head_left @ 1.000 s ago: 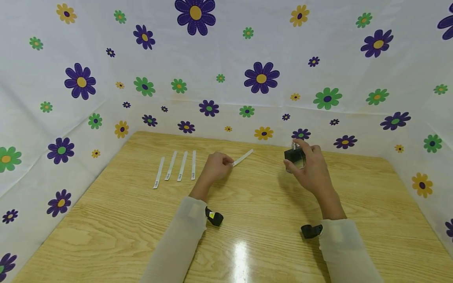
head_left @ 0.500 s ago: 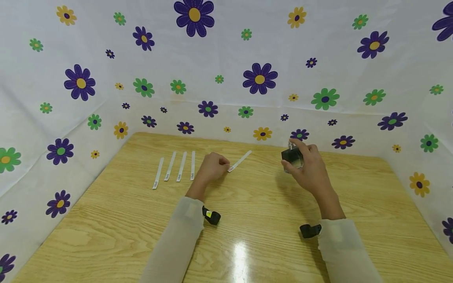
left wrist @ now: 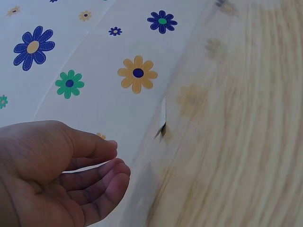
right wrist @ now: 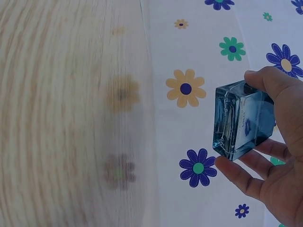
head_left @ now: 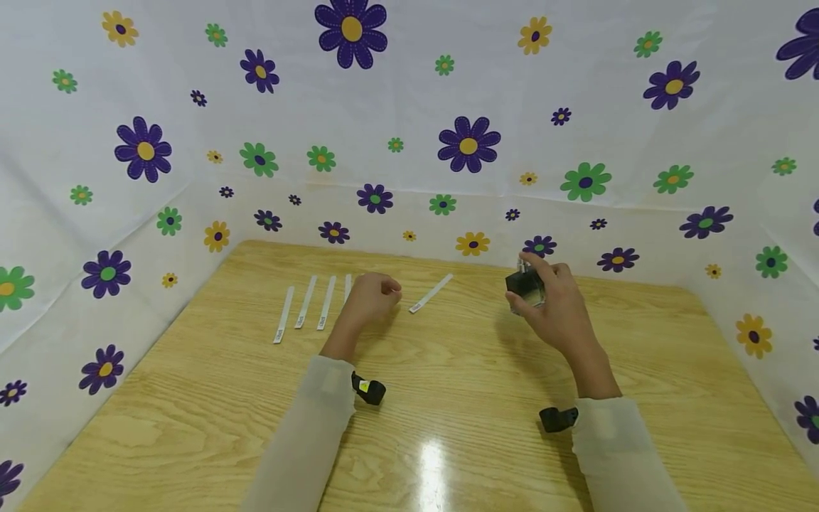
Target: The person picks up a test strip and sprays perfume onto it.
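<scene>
In my right hand (head_left: 559, 306) I hold a square glass perfume bottle (head_left: 526, 288) above the table, a fingertip up at its spray top. The right wrist view shows the bottle's thick clear base (right wrist: 227, 125) and thumb and fingers gripping its sides. A white paper test strip (head_left: 431, 293) lies slantwise on the table between the hands. My left hand (head_left: 371, 302) is just left of that strip and apart from it. Its fingers are loosely bent with nothing between them, as the left wrist view of the hand (left wrist: 71, 175) shows. It partly hides one other strip (head_left: 348, 288).
More white strips, such as the leftmost strip (head_left: 284, 315), lie in a row at the left of the wooden table (head_left: 461, 398). A flower-printed cloth (head_left: 409, 92) rises along the back and sides. Each wrist carries a small black camera (head_left: 369, 390).
My left hand has let go of the slanted paper strip, which now lies on the table, and has drawn back to the left. My right hand still holds the perfume bottle in nearly the same place.
</scene>
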Demonstrator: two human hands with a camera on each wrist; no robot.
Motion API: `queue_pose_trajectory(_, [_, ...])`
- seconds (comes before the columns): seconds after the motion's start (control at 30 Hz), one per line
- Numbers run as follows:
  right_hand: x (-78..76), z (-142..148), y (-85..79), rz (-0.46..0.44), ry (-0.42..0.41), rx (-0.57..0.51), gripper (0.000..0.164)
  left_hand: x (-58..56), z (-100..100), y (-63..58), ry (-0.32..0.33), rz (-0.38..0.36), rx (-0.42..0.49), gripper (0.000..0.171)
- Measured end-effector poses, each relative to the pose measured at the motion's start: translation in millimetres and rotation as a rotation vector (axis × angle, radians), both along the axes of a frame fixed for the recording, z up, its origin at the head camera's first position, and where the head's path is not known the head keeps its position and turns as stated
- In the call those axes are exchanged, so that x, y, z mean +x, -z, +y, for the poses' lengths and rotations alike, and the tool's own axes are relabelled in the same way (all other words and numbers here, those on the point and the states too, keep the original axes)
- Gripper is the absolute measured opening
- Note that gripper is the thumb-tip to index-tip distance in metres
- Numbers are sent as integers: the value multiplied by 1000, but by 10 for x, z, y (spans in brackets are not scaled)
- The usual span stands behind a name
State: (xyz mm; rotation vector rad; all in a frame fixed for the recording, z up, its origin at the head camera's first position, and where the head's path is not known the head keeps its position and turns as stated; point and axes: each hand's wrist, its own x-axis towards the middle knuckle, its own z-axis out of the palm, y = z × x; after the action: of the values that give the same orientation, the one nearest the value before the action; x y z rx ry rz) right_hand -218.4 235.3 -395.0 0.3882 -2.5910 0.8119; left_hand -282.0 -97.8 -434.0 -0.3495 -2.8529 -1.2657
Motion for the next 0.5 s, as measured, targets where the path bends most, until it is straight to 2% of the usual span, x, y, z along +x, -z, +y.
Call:
queue_pose_trajectory(0.33, [7,-23,-15,-14,-3,5,70,88,-320,-118,-44,-33,-25,26])
queue_pose_trajectory(0.5, [13,-30,-25,-18,-1,8,70,122,-535,-147,-43,-16,-58,28])
